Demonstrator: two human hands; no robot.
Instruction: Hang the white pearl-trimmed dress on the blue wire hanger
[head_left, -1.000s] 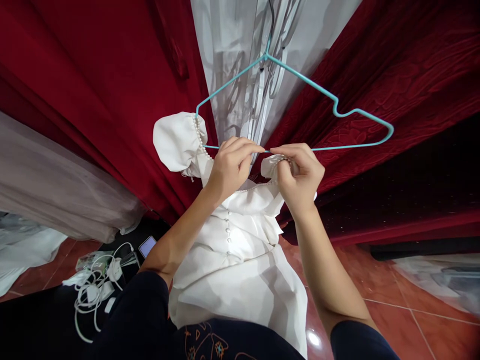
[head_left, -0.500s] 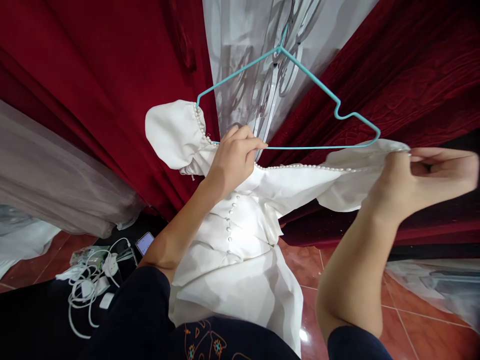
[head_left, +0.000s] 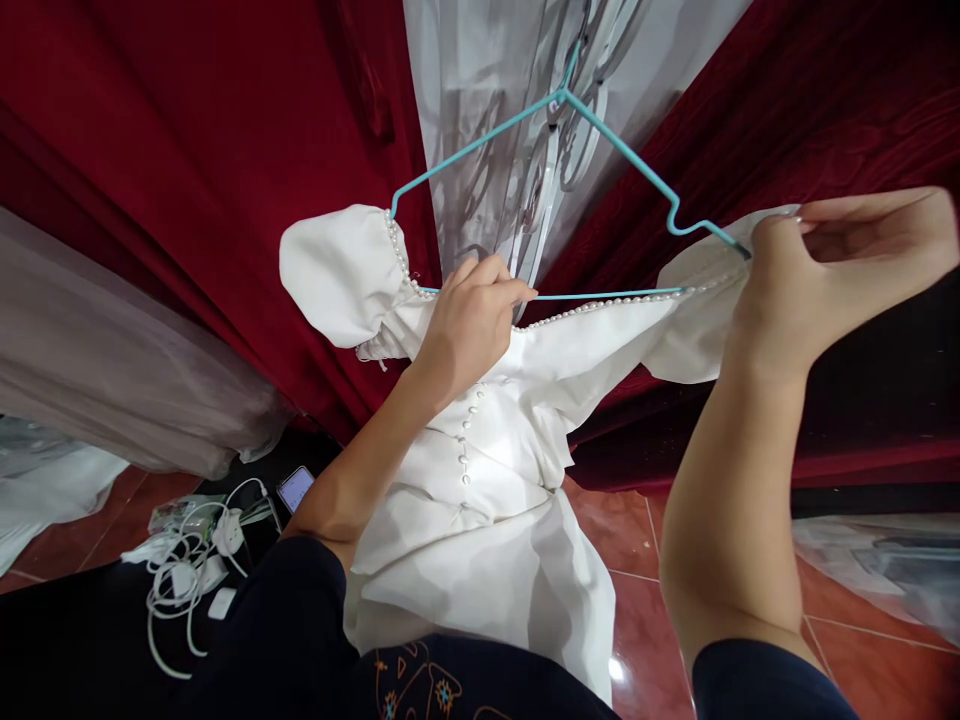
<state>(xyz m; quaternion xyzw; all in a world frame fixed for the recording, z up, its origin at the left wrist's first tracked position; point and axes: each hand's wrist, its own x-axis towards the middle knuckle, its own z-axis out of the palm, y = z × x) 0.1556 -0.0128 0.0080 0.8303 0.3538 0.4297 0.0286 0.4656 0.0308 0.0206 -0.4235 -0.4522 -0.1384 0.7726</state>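
At the right end of the thin turquoise wire hanger (head_left: 600, 160), the right hand (head_left: 817, 270) has lifted the white pearl-trimmed dress (head_left: 487, 470) sleeve onto the tip, pinching it; the left hand (head_left: 469, 325) stays clenched on the bar.

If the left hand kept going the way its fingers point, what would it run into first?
The left hand pinches the teal hanger bar, fingers pointing toward the right. Going on, it would likely slide along that bar above the white dress neckline, toward the right hand; depth is unclear.

A white pearl-trimmed dress (head_left: 487, 480) hangs on a turquoise hanger (head_left: 600, 140) before deep red curtains (head_left: 187, 150).
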